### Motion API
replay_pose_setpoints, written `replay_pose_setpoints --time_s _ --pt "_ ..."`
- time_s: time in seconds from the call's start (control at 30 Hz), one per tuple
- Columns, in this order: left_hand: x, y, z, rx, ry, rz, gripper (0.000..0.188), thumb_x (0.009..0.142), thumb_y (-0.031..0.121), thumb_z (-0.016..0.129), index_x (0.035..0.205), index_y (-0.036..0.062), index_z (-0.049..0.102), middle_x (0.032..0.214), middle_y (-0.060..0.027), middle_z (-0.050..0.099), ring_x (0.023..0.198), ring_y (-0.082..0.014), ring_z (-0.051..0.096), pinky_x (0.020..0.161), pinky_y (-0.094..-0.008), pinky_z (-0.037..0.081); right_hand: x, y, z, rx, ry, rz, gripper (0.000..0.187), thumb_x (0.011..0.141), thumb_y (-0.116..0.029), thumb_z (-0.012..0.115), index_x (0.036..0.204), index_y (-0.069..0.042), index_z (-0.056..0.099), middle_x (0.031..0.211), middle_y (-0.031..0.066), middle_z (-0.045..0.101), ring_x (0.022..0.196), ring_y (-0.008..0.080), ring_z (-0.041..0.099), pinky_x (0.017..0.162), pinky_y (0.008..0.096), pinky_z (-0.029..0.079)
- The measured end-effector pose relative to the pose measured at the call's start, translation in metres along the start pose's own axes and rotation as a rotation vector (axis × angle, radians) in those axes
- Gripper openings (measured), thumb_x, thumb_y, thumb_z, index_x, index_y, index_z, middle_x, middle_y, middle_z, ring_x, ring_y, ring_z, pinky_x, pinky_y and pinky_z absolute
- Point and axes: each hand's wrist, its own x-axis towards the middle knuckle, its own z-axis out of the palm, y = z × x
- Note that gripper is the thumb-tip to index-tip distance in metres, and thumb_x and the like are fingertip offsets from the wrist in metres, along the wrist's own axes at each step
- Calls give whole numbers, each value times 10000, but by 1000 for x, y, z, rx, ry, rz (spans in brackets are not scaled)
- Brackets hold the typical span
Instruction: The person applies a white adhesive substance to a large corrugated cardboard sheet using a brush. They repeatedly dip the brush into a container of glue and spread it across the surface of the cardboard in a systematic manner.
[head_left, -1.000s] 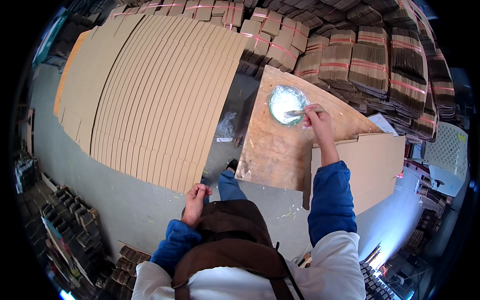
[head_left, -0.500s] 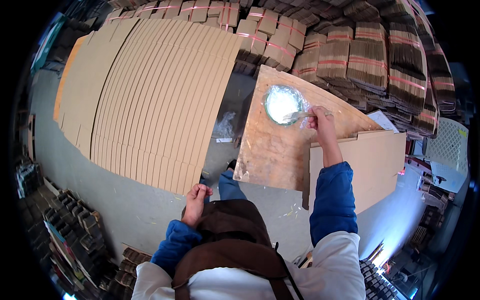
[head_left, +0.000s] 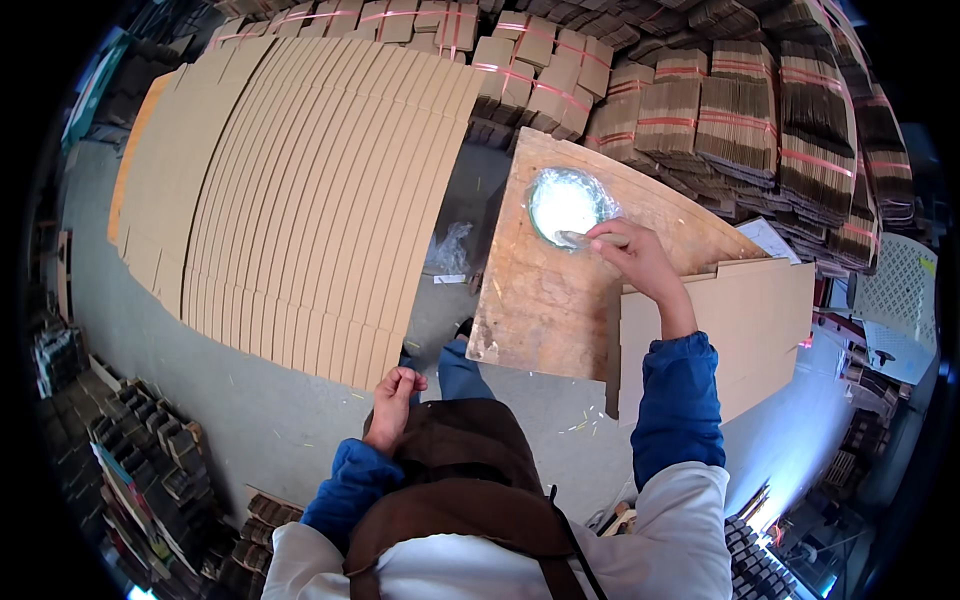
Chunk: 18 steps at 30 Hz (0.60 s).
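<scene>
My right hand grips a brush by its handle. The brush tip reaches into the near side of a round bowl that has a green rim and clear plastic film about it. White, glaring stuff, perhaps glue, fills the bowl. It stands on a worn wooden board. Close to my apron, beside the near corner of a row of overlapping cardboard sheets, my left hand is closed with fingertips pinched together. Nothing shows in it.
Flat cardboard pieces lie over the board's near right part. Tied cardboard bundles are piled at the back. A white perforated crate stands far right. Crumpled clear plastic lies between the sheets and the board.
My right hand has turned and shifted slightly left and nearer me, swinging the brush at the bowl's near edge. My left hand has stayed in place.
</scene>
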Motion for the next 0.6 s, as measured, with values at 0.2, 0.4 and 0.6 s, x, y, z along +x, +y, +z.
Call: replay_pose_setpoints --time_s 0.2,0.4,0.6 --pt "3 -4 -3 -6 -6 15 215 1045 207 533 941 36 608 896 -63 672 830 -134 633 838 -294 532 -20 55 1 1129 420 323 204 971 -220 628 1089 -59 672 846 63 668 685 122 602 679 278 522" --pt "-1 -2 4 64 -28 -14 198 1045 208 529 959 46 605 939 -71 668 871 -150 636 868 -309 529 -29 103 61 1781 514 407 178 987 -265 595 1001 -95 649 817 57 656 682 137 605 642 311 540" --pt "5 9 -18 151 -181 78 186 1046 189 527 1026 26 615 977 -60 669 936 -131 630 857 -296 521 -34 121 90 2204 583 71 254 1001 -273 575 997 -19 584 869 66 627 706 139 583 668 321 541"
